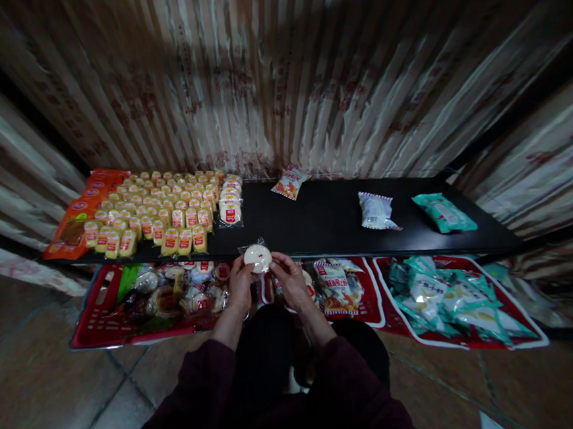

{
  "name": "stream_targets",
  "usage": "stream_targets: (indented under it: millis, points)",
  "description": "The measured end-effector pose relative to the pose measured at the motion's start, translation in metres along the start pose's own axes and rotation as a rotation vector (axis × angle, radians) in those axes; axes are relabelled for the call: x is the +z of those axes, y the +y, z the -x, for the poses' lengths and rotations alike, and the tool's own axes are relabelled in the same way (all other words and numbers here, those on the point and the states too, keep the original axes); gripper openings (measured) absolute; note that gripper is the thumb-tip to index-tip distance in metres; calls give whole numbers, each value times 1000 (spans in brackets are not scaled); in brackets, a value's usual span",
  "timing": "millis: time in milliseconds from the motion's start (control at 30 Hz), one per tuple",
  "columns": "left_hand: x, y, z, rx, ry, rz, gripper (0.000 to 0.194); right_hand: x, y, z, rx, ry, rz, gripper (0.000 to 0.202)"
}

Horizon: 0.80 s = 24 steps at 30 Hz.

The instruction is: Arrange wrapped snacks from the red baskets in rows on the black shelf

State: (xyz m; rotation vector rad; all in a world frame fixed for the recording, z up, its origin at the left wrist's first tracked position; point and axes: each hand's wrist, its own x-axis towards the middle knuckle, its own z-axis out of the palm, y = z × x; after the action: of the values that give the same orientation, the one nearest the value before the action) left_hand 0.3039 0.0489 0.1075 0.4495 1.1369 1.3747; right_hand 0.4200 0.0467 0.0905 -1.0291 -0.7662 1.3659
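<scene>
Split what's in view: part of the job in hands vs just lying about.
Seemingly in the job:
- left hand and right hand
- round white pack, held by both
- similar white packs, in a row
- black shelf

Untouched, likely just lying about:
- orange bag
- pale floor scrap

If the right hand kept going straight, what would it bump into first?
The round white wrapped snack, which the right hand is touching at its fingertips. Beyond that, its line seems to lead over the black shelf towards the row of white wrapped snacks, though depth is hard to judge.
</scene>
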Motion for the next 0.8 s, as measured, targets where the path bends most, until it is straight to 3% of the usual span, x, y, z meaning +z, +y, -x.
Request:
stream_targets:
  millis: [200,500,667,800]
  points:
    - [-2,6,-1,51,10,-52,42,16,-3,1,-54,38,87,36]
    - [-2,25,11,124,-4,-137,49,33,-5,1,-214,79,592,39]
    - [-5,32,16,193,-98,-241,50,53,-18,10,-93,-16,486,52]
    - [-9,36,16,256,-98,-388,45,63,-21,14,-74,-129,369,52]
